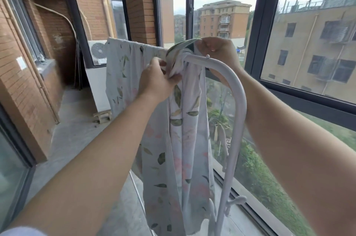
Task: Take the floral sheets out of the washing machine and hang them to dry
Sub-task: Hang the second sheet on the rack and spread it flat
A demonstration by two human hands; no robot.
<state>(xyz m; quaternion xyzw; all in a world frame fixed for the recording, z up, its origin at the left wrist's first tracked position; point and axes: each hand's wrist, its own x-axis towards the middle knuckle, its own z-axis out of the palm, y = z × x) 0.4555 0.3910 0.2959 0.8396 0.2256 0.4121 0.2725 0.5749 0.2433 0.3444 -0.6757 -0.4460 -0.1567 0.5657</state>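
White-painted metal tubing formed the drying rack (239, 100), whose top bar ran level away to the left and whose near corner curved down into an upright post. That curved corner crossed in front of the right wrist and hid part of it. Behind the rack stood dark window frames (256, 29) with apartment blocks beyond, and past its far end an air-conditioner unit (97, 50) showed through the glass. Left of the rack rose a brick wall (48, 29), and a small wooden stool (103, 115) sat on the concrete floor (77, 120) below the rack's far end. The floral sheet (185, 139) was draped over the top bar: one part spread flat along the bar toward its far end, the other gathered into a bunch near the curved corner, its long axis hanging straight down beside the post. The left hand (156, 79) gripped the bunched cloth just under the bar, fingers curled into the folds. The right hand (217, 50) pinched the sheet's upper fold just above the bar, at the corner.
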